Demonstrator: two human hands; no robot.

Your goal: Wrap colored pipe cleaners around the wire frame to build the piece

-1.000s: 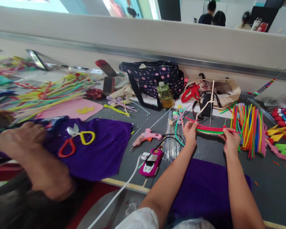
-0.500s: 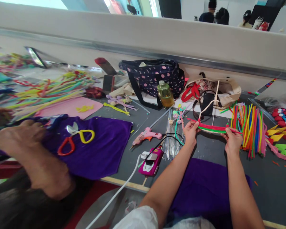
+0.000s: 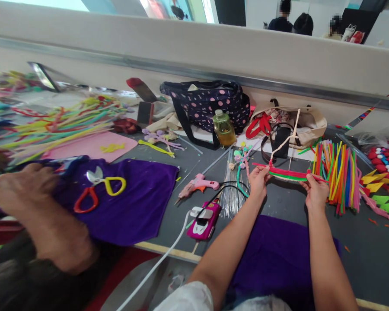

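Observation:
Both my hands hold a small bundle of red, pink and green pipe cleaners (image 3: pixel 287 173) level above the grey table (image 3: pixel 369 242). My left hand (image 3: pixel 258 180) pinches its left end and my right hand (image 3: pixel 316 191) pinches its right end. A cream pipe cleaner (image 3: pixel 283 144) is wrapped round the bundle near the left end and sticks up from it. A pile of many-coloured pipe cleaners (image 3: pixel 339 172) lies just right of my right hand. A purple cloth (image 3: pixel 278 255) lies under my forearms.
A pink glue gun (image 3: pixel 199 184), a pink phone on a white cable (image 3: pixel 205 219) and thin wires (image 3: pixel 231 190) lie left of my hands. Behind them stand a dotted bag (image 3: pixel 210 103), a bottle (image 3: pixel 224 128) and a beige bag (image 3: pixel 303 123). Another person's arm (image 3: pixel 35 211) rests by scissors (image 3: pixel 95 192) on purple cloth.
My hands have lifted the bundle slightly and straightened it. The other person's arm has barely moved.

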